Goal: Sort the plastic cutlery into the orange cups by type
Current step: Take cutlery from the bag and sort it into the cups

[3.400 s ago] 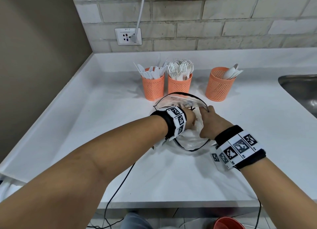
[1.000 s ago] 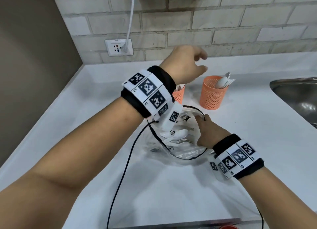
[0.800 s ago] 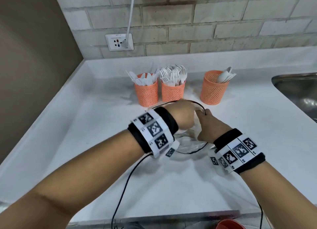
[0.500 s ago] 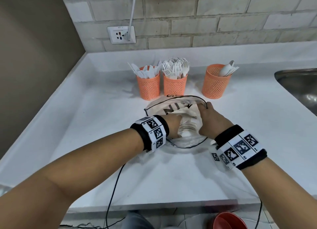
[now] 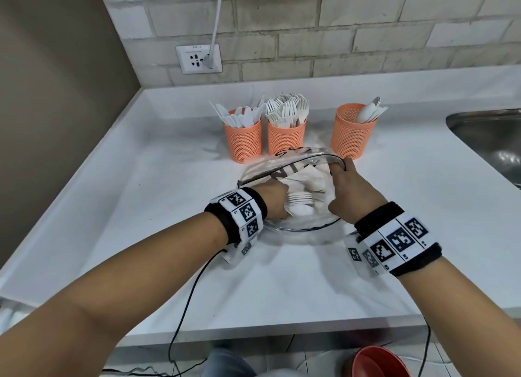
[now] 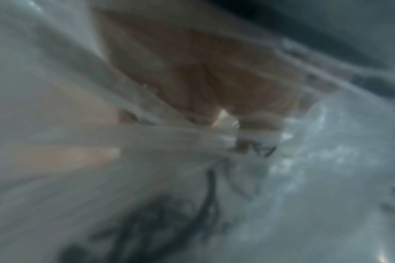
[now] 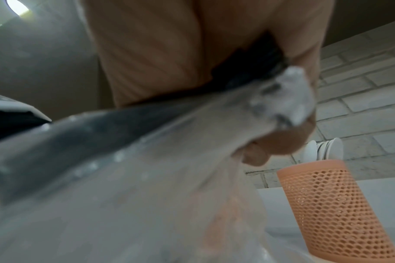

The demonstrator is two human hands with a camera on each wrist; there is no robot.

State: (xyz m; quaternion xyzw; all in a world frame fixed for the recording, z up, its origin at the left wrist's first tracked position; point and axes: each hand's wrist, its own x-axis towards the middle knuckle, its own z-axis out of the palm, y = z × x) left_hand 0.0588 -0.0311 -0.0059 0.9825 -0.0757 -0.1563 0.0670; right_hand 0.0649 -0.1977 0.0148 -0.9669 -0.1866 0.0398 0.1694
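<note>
A white bench runs along a pale brick wall, with a socket and a plugged-in cord above its back left corner and a steel sink at its right edge. Near the back edge stand three orange mesh cups: the left cup holds knives, the middle cup, just beside it, holds forks, and the right cup, set a little apart, holds a few spoons. In front of the cups, toward the middle of the bench, lies a clear bag with a black rim and black lettering, its mouth held open. The right hand pinches the bag's rim at its right side, fingers curled around the plastic. The left hand reaches into the bag among the loose white cutlery, where fork tines and a spoon bowl show; its fingers are hidden, and the left wrist view is too blurred to tell whether they grip anything. A red bowl sits below the bench's front edge
</note>
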